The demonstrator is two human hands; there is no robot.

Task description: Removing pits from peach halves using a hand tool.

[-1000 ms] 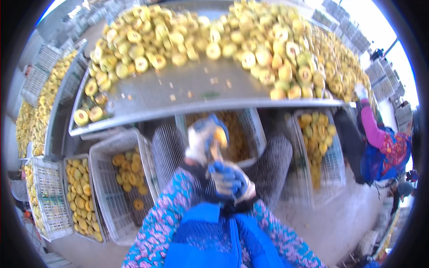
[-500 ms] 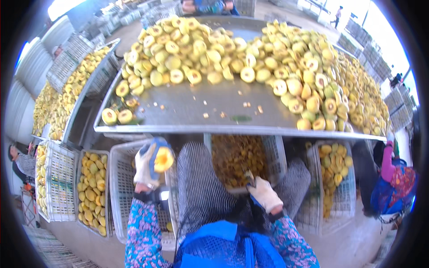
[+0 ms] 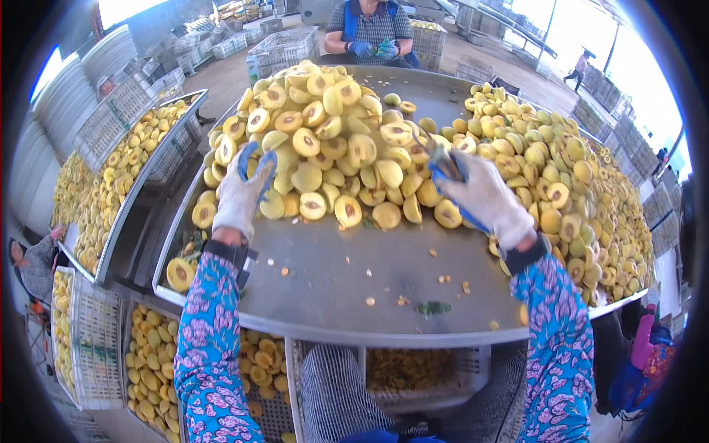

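since the earlier frame, left hand [image 3: 240, 193] and right hand [image 3: 480, 193] are moving up from the crates [image 3: 100, 347] over the table [image 3: 317, 258]; a green scrap [image 3: 433, 308] is lying near its front edge; left is spreading open beside heaped halved fruit [image 3: 317, 136]; right is gripping a dark tool [image 3: 446, 162]; the heap is standing before a co-worker [image 3: 371, 29].

The left hand [image 3: 240, 198] and right hand [image 3: 484, 196] are gloved in white and blue. Both near sleeves [image 3: 210, 340] are turquoise with a lilac floral print, the wristbands [image 3: 526, 255] black. The halved fruits [image 3: 362, 151] are yellow, some greenish, brown at the centre; the table [image 3: 332, 284] is grey. Near trousers [image 3: 332, 391] show dark and white stripes. The far vest [image 3: 350, 24] is blue, the shirt [image 3: 373, 29] dark and checked.
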